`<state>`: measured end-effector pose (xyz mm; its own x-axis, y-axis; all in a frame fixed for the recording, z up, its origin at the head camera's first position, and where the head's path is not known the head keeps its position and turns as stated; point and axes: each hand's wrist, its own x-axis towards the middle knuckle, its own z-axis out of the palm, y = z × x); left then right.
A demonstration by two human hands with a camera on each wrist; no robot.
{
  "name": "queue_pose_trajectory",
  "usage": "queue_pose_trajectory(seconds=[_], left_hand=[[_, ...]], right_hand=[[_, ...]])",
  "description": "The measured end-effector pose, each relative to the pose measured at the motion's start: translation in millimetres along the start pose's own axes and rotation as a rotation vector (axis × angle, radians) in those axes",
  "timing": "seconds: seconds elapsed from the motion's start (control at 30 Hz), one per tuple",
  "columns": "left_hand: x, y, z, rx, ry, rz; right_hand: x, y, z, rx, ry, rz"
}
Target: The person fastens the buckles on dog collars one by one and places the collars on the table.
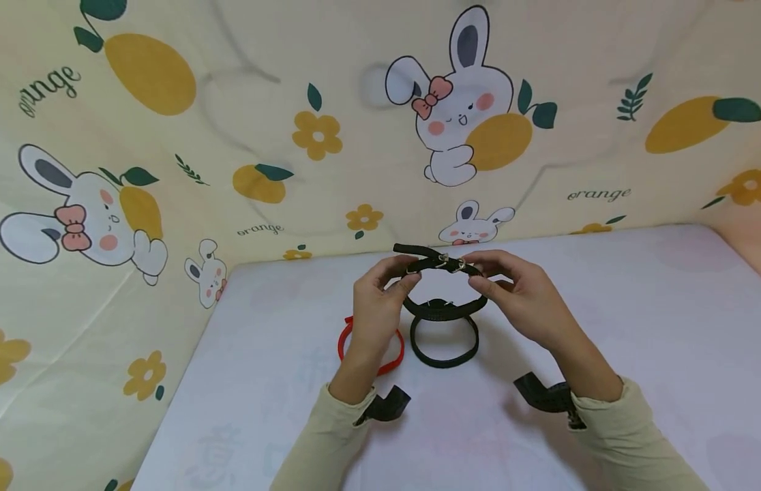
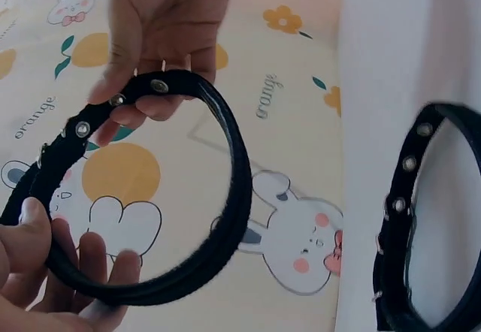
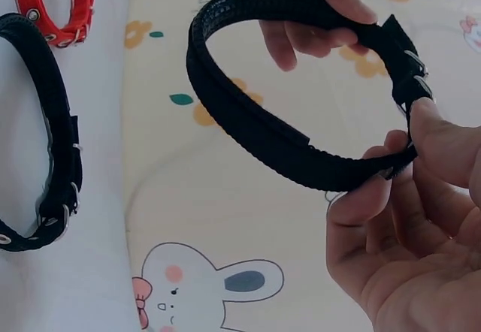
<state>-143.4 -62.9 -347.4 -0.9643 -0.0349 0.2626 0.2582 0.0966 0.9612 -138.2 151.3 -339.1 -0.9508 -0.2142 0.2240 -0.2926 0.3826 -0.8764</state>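
Note:
Both hands hold up a black buckled collar [image 1: 448, 314], closed in a loop above the table. My left hand [image 1: 378, 310] pinches its left side near the loose strap end. On the other side, my right hand [image 1: 530, 300] grips the band beside the metal buckle [image 1: 452, 264]. Metal eyelets line the strap [image 2: 158, 86] in the left wrist view. A second black collar [image 1: 444, 363] lies on the table below the held one. Left of it lies a red collar [image 1: 341, 341], partly hidden behind my left wrist.
The white-covered table [image 1: 251, 382] ends at the back against a patterned cloth [image 1: 368, 177] with rabbits and oranges. Black straps [image 1: 389, 404] stick out from both sleeve cuffs.

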Motion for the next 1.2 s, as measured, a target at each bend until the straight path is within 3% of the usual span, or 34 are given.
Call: queue_pose_trajectory(seconds=[0.27, 0.37, 0.67, 0.83, 1.0, 1.2], left_hand=[[-1.3, 0.4, -2.7, -0.187, -0.012, -0.205], [-0.8, -0.6, -3.8, -0.236, -0.017, -0.247], [0.3, 0.4, -6.2, -0.15, 0.012, -0.183], [1.5, -0.5, -3.5, -0.044, 0.024, -0.08], [0.5, -2.7, -2.5, 0.043, -0.005, -0.002], [-1.0, -1.1, -2.2, 0.093, -0.038, 0.026]], right_hand=[[-3, 2, 1, 0.006, 0.013, 0.006], [-3, 3, 1, 0.01, 0.019, 0.006], [1, 6, 0, 0.007, -0.045, 0.019], [3, 8, -2, -0.046, -0.075, -0.009], [2, 5, -1, -0.084, -0.031, -0.051], [6, -10, 3, -0.128, 0.017, -0.088]])
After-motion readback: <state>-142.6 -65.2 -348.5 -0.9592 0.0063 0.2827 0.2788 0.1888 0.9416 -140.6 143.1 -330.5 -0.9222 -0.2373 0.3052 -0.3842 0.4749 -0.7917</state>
